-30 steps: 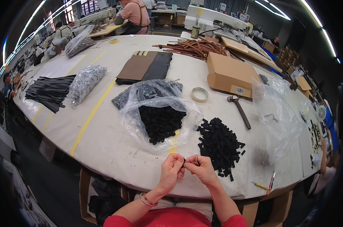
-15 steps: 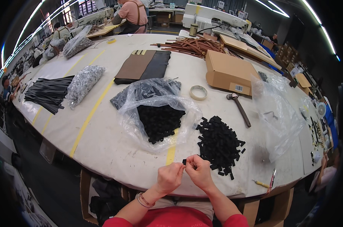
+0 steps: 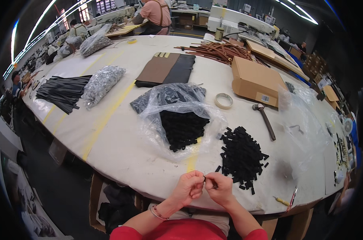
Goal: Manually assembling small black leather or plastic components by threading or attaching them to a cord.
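Note:
My left hand [image 3: 188,188] and my right hand [image 3: 220,189] meet at the table's front edge, both closed in a pinch. Between their fingertips is a small black piece [image 3: 204,179], mostly covered by the fingers. A bit of dark material also shows under the right fingers. Just beyond my right hand lies a loose pile of small black rectangular pieces [image 3: 242,154], with one stray piece [image 3: 218,169] at its left. Farther left, an open clear plastic bag [image 3: 153,134] holds many similar black pieces [image 3: 183,130].
A hammer [image 3: 264,122], a tape roll [image 3: 223,101] and a cardboard box [image 3: 257,82] lie beyond the pile. Clear plastic [image 3: 303,134] and a yellow-handled tool [image 3: 281,201] are at right. Black strips [image 3: 63,93] and a filled bag [image 3: 103,86] lie left. Other people work behind.
The whole view has shifted, so the table appears farther right. The black piece stood out above my fingertips before; now the fingers cover most of it. My left fingers have curled differently.

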